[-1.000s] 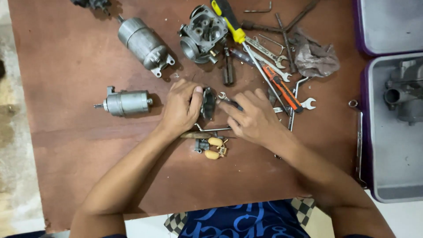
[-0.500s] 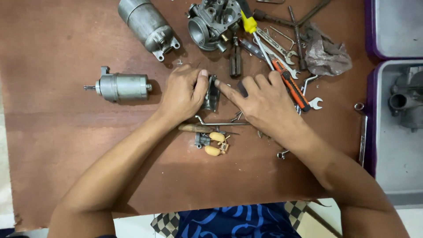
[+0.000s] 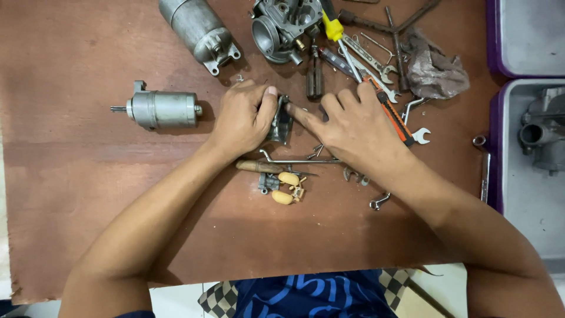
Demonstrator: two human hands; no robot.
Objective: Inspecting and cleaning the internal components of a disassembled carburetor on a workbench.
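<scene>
Head camera, looking down on a brown wooden board [image 3: 88, 194]. The person's left hand [image 3: 241, 118] curls closed around a small dark metal part [image 3: 281, 121] near the board's middle. The right hand [image 3: 359, 126] lies flat just beside it, fingers spread, index fingertip touching the part; it grips nothing and covers some tools. A small grey motor [image 3: 162, 109] sits left of the hands. A carburetor body [image 3: 282, 26], yellow-handled screwdriver [image 3: 332, 26], wrenches [image 3: 376, 59] and crumpled rag [image 3: 435, 70] crowd the far side. Two yellow floats [image 3: 285, 188] lie nearer the person.
</scene>
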